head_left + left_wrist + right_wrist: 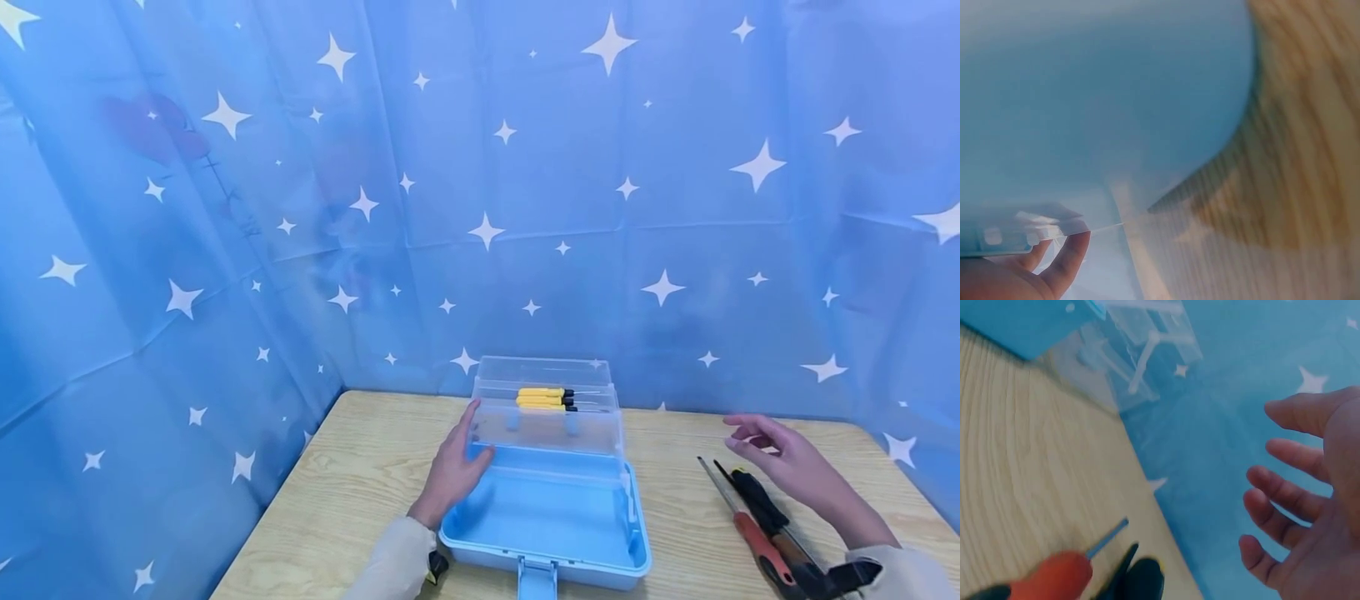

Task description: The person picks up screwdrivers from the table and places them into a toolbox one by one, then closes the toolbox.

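Foremost, a blue latch (537, 581) fronts the open toolbox (551, 512) on the counter (352, 475); the left grip (452, 473) pinches its raised clear tray (542, 429), where a slip could spill yellow-handled drivers (540, 401), while the right grip (802, 467), loosely curled and empty, hovers near larger screwdrivers (759, 537).

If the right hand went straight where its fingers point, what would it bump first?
The right hand would probably bump the clear plastic tray of the blue plastic toolbox, though depth is unclear.
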`<state>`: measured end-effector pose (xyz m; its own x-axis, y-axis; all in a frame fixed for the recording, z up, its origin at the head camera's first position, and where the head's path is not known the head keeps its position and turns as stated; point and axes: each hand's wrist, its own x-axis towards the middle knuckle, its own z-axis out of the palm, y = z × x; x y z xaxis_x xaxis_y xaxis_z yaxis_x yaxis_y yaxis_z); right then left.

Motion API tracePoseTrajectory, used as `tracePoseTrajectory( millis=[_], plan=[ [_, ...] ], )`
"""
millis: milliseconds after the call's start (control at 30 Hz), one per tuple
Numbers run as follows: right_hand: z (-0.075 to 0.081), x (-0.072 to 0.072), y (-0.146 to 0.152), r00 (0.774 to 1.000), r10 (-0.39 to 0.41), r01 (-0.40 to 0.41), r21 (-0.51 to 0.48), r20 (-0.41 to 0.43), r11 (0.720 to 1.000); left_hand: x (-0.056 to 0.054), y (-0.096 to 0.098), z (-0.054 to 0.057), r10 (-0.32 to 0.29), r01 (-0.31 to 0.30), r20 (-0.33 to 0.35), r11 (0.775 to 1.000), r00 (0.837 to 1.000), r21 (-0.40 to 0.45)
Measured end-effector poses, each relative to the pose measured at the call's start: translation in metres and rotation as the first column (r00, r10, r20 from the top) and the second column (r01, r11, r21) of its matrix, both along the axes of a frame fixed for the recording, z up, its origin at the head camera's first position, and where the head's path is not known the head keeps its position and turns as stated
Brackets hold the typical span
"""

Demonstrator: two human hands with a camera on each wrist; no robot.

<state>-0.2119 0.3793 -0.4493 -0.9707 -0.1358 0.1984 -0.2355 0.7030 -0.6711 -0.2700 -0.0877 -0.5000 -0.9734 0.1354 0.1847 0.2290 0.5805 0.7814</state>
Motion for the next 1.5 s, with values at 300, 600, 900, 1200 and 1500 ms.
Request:
tracePoseTrajectory(
  millis=[300,600,900,1200,1500],
  plan=[
    [-0.019,0.006,0.027,0.988,-0.068,0.072,-0.020,0.138,0.997,0.002,-0.001,0.002,-0.003,0.003,-0.008,1.000,1.000,-0.007],
    [-0.036,0.006,0.044,0.961,-0.069,0.090,-0.067,0.266,0.994,0.001,-0.001,0.000,-0.001,0.001,-0.007,1.000,1.000,0.003],
    [-0.053,0.003,0.057,0.913,-0.014,0.087,-0.162,0.408,0.983,0.000,-0.001,0.000,0.000,0.000,-0.004,1.000,1.000,0.020],
    [-0.061,-0.002,0.057,0.886,0.001,0.058,-0.114,0.463,0.992,0.000,0.000,0.000,-0.007,0.007,-0.011,1.000,1.000,0.016],
    [-0.067,0.001,0.051,0.904,-0.033,0.058,-0.046,0.426,0.997,0.000,-0.001,0.001,-0.014,0.015,-0.008,1.000,1.000,0.022]
  ],
)
